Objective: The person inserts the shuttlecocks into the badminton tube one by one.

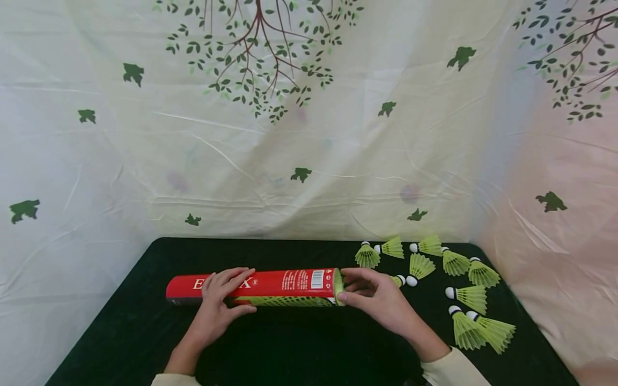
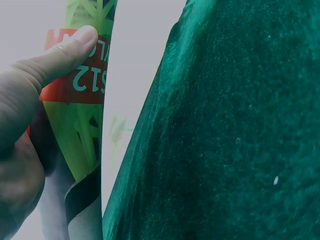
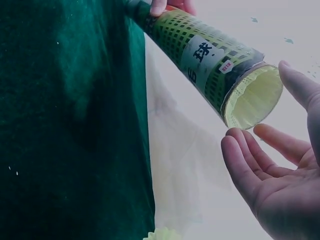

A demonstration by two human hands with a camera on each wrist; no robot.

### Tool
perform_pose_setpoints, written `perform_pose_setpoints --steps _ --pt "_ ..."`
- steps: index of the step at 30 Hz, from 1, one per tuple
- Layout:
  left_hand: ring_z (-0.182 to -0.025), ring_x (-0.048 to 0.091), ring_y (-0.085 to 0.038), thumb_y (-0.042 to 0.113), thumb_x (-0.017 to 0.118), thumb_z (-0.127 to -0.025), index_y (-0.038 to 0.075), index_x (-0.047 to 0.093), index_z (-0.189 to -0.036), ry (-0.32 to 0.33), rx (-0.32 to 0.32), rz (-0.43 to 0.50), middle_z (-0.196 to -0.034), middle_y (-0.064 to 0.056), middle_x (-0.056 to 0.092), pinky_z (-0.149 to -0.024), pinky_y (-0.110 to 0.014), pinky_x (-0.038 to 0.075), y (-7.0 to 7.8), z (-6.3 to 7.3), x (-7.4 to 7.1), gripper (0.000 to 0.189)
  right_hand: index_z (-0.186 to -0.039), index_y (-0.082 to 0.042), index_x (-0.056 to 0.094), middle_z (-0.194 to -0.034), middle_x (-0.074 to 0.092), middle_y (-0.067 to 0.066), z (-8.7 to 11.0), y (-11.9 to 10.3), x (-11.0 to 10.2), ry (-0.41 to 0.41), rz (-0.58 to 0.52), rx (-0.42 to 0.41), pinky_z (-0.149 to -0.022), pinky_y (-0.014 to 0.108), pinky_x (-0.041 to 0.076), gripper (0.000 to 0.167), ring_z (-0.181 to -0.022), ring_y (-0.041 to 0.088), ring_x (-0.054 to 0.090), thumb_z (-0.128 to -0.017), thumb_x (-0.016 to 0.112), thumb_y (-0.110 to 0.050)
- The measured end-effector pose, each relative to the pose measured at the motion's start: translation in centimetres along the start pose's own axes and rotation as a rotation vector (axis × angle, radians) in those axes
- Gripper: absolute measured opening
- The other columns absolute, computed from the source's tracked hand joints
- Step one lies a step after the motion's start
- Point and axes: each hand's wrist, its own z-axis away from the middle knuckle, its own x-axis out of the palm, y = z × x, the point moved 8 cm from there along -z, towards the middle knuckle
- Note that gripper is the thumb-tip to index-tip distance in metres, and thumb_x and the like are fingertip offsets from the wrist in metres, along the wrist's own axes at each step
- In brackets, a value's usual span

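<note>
A red and green shuttlecock tube (image 1: 285,281) lies sideways above the dark table in the head view. My left hand (image 1: 219,300) grips its left half, fingers over the top and thumb along the near side; the thumb (image 2: 70,55) shows against the tube in the left wrist view. At the tube's right end, the mouth (image 3: 255,100) faces my right hand (image 1: 386,303), and a yellow-green frilled skirt shows just inside. My right hand's fingers (image 3: 245,160) are spread and loosely bent around the rim, holding nothing; whether the thumb touches the rim I cannot tell.
Several yellow-green shuttlecocks with white heads lie on the table's right side, one pair (image 1: 427,245) near the back edge, another (image 1: 465,329) nearer the front. One shuttlecock (image 1: 398,280) sits partly behind my right hand. A dark cloth covers the table (image 1: 130,316); a printed curtain (image 1: 289,145) hangs behind.
</note>
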Motion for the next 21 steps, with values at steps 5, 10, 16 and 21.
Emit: perform_pose_setpoints --steps 5,10,16,21 --pt "-0.130 0.036 -0.029 0.018 0.091 -0.074 0.034 0.054 -0.144 -0.004 -0.003 -0.001 -0.143 -0.002 0.049 -0.108 -0.068 0.008 -0.1 -0.1 0.1 0.081 -0.136 -0.004 0.058 -0.124 0.060 0.016 0.2 0.1 0.3 -0.020 -0.078 0.004 -0.088 0.032 0.055 0.055 -0.106 0.026 0.065 -0.090 0.078 -0.026" --pt "-0.130 0.036 -0.029 0.017 0.091 -0.074 0.033 0.054 -0.144 -0.003 -0.011 0.003 -0.143 -0.002 0.049 -0.108 -0.067 0.007 -0.2 -0.1 0.1 0.081 -0.137 -0.002 0.056 -0.127 0.058 0.019 0.5 0.3 0.4 -0.032 -0.153 0.011 -0.087 0.032 0.055 0.056 -0.110 0.030 0.064 -0.090 0.077 -0.022" --pt "-0.130 0.036 -0.028 0.016 0.091 -0.074 0.034 0.054 -0.144 0.000 -0.018 0.006 -0.142 -0.002 0.049 -0.108 -0.067 0.007 -0.4 -0.2 0.3 0.081 -0.138 0.000 0.054 -0.132 0.056 0.022 0.9 0.6 0.5 -0.044 -0.220 0.019 -0.089 0.034 0.055 0.055 -0.116 0.034 0.061 -0.091 0.076 -0.019" --pt "-0.131 0.035 -0.028 0.017 0.091 -0.073 0.034 0.054 -0.145 0.005 -0.022 0.012 -0.143 -0.002 0.049 -0.108 -0.067 0.007 -0.4 -0.2 0.2 0.082 -0.140 0.002 0.050 -0.137 0.052 0.024 1.4 0.7 0.7 -0.072 -0.274 0.029 -0.092 0.035 0.054 0.056 -0.125 0.039 0.056 -0.092 0.074 -0.015"
